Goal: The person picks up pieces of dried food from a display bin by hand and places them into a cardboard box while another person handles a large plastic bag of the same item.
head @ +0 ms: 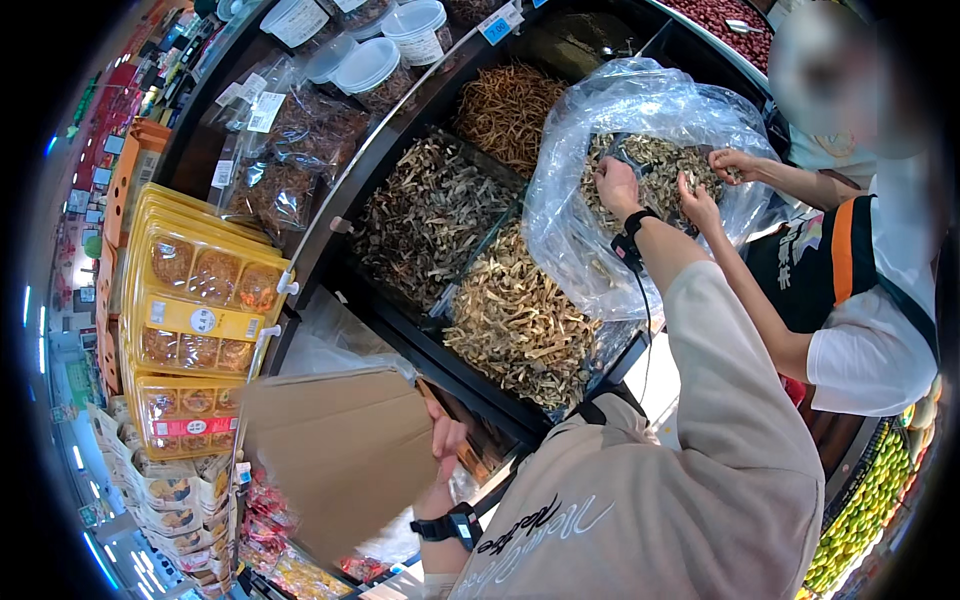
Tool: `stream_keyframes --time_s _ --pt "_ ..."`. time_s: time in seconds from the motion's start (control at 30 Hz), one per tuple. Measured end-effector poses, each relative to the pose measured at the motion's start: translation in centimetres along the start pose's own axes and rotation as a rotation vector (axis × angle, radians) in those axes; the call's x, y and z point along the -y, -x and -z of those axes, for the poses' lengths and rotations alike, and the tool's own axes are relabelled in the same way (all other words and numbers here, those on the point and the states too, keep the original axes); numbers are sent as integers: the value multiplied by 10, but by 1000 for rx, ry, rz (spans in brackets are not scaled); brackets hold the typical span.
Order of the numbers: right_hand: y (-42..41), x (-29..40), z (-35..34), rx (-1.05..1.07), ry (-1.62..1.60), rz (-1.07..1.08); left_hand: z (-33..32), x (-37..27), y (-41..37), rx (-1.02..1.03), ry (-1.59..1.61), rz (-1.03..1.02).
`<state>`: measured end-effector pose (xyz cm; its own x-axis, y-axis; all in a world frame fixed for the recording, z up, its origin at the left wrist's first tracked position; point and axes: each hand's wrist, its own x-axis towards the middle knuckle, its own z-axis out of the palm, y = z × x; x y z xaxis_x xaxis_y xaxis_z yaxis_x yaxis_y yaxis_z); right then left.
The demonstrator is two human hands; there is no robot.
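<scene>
My left hand [448, 439] grips the edge of a brown cardboard sheet [345, 442], or a box flap, at the lower left. With fingertips down among dried slices, perhaps mushrooms [667, 176], my right hand [617, 184] reaches into a large clear plastic bag [555, 225]; whether it pinches any is hidden. The bag lies open over the display bins. Below it, a bin holds pale dried slices [525, 315]; to the left is a bin of darker dried strips [435, 217]. A co-worker's two hands [697, 199] are at the bag's right side, over the same slices.
The co-worker in a dark apron [795, 270] stands close at the right. Thin brown dried strips [510, 112] fill a bin behind. Yellow trays of packed pastries [202, 277] are stacked at the left, beyond a metal rail. Lidded tubs [371, 67] stand at the top. A cable hangs from my right wrist.
</scene>
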<state>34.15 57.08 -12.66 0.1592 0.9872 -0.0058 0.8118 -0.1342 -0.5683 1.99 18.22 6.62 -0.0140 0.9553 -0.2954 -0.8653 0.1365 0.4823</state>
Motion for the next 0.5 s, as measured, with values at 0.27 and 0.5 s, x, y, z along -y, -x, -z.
stream_keyframes --time_s 0.27,0.5 --pt "0 -5 6 -25 -34 -33 19 -61 48 -304 -248 -315" --pt "-5 -8 -10 -162 -260 -72 19 -50 62 -898 -719 -369"
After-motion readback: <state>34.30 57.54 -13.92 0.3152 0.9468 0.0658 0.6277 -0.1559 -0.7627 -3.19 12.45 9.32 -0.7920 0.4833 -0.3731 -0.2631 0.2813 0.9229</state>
